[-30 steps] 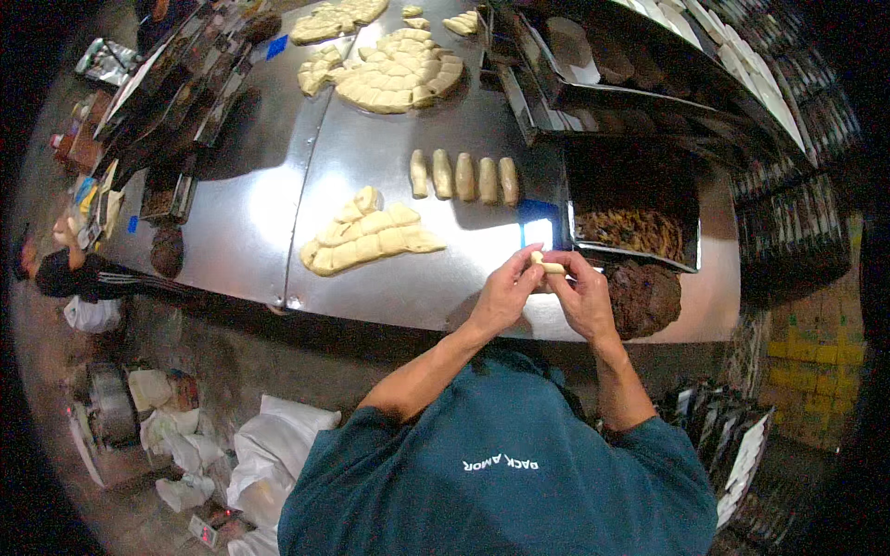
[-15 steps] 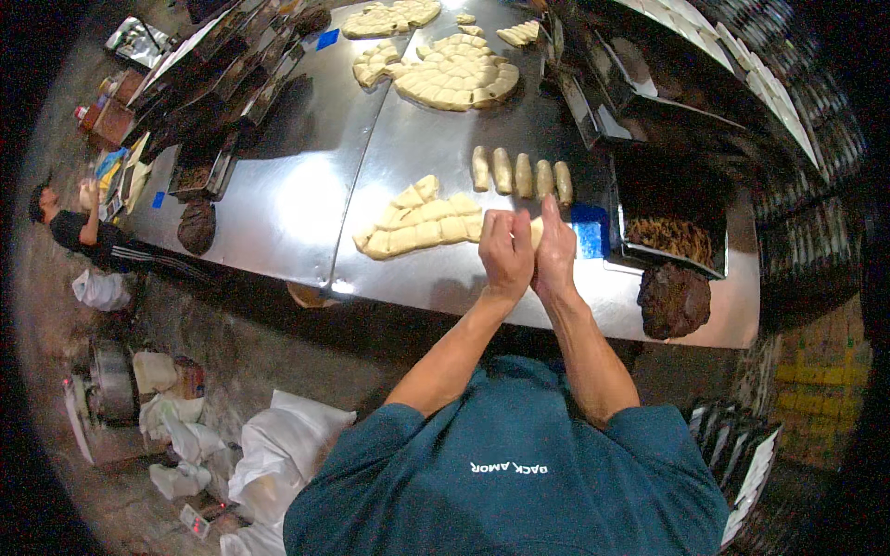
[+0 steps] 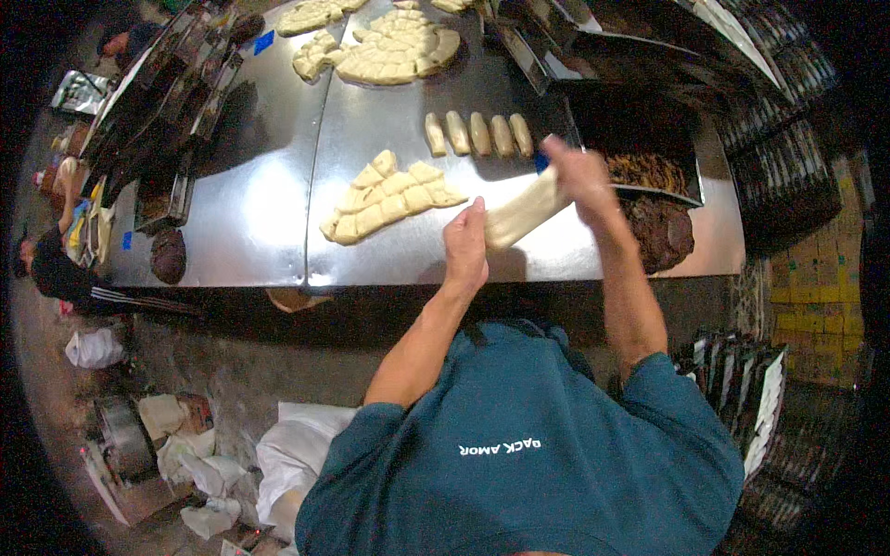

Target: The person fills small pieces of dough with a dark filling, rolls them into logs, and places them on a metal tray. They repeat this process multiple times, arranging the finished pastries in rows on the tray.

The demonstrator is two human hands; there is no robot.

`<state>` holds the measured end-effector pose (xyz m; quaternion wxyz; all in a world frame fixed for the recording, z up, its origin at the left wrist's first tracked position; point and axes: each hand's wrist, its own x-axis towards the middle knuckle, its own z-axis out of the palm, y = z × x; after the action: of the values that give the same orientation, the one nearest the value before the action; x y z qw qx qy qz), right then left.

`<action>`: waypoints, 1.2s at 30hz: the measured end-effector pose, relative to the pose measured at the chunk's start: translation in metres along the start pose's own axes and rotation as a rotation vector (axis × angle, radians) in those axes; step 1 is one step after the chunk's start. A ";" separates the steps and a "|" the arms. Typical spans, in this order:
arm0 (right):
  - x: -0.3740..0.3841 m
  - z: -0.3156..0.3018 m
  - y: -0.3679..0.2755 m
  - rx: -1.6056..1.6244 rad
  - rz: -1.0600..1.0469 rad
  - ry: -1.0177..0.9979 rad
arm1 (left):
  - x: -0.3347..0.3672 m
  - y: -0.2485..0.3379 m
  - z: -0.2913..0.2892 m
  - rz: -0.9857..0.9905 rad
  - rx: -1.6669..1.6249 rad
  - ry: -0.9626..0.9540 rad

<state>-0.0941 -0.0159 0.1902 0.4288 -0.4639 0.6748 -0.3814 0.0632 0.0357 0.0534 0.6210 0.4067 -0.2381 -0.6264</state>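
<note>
A flat strip of pale dough [image 3: 524,211] is stretched between my two hands above the steel table's near edge. My left hand [image 3: 466,243] is closed on its left end, thumb upward. My right hand [image 3: 589,181], smeared by motion, grips the far right end, higher up. Left of my hands lies a patch of dough cut into pieces [image 3: 389,199]. Beyond them, several rolled dough pieces [image 3: 479,134] are lined up side by side. A blue flat thing [image 3: 541,164] is partly hidden by my right hand.
On the right stand a metal tin of brown shreds [image 3: 691,196] and a dark brown lump [image 3: 663,232]. More cut dough [image 3: 399,51] lies at the back of the steel table [image 3: 232,241]. Dark tins [image 3: 162,208] line the left; a person [image 3: 60,264] works beyond.
My hands have moved apart, the right one up and to the right. The dough, mostly hidden between them before, now shows as a long strip. The view has shifted, too.
</note>
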 end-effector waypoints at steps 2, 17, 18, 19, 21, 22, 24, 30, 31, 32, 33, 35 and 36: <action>0.002 -0.056 -0.004 0.127 -0.721 0.293 | -0.021 0.022 0.006 -0.261 0.019 -0.161; -0.077 0.001 0.194 -0.825 -0.465 -0.220 | 0.037 -0.063 0.027 0.523 1.472 -0.186; -0.069 -0.018 0.175 -0.802 -0.417 -0.237 | 0.037 -0.073 0.027 0.575 1.669 -0.281; -0.058 -0.038 0.160 -0.779 -0.369 -0.250 | 0.038 -0.082 0.030 0.638 1.860 -0.381; -0.030 -0.083 0.157 -0.841 -0.332 -0.056 | 0.040 -0.085 0.032 0.617 1.910 -0.416; -0.018 -0.118 0.162 -0.935 -0.331 0.157 | 0.039 -0.084 0.030 0.598 1.939 -0.426; 0.001 -0.155 0.166 -1.151 -0.459 0.205 | 0.037 -0.087 0.034 0.583 1.933 -0.444; 0.009 -0.171 0.195 -1.483 -0.535 -0.022 | 0.040 -0.082 0.032 0.553 1.960 -0.449; 0.005 -0.175 0.193 -1.457 -0.562 -0.011 | 0.039 -0.082 0.032 0.547 1.960 -0.452; 0.002 -0.177 0.192 -1.432 -0.589 0.000 | 0.038 -0.082 0.033 0.542 1.959 -0.457; 0.001 -0.176 0.192 -1.439 -0.625 0.043 | 0.040 -0.081 0.034 0.550 1.962 -0.444; -0.005 -0.173 0.191 -1.457 -0.684 0.131 | 0.040 -0.081 0.035 0.568 1.960 -0.434; -0.005 -0.176 0.195 -1.486 -0.629 0.106 | 0.039 -0.082 0.036 0.588 1.930 -0.441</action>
<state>-0.3154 0.0643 0.0731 -0.1515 -0.7771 0.6094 0.0423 -0.0094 0.0000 -0.0011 0.1014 0.5338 -0.8378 -0.0528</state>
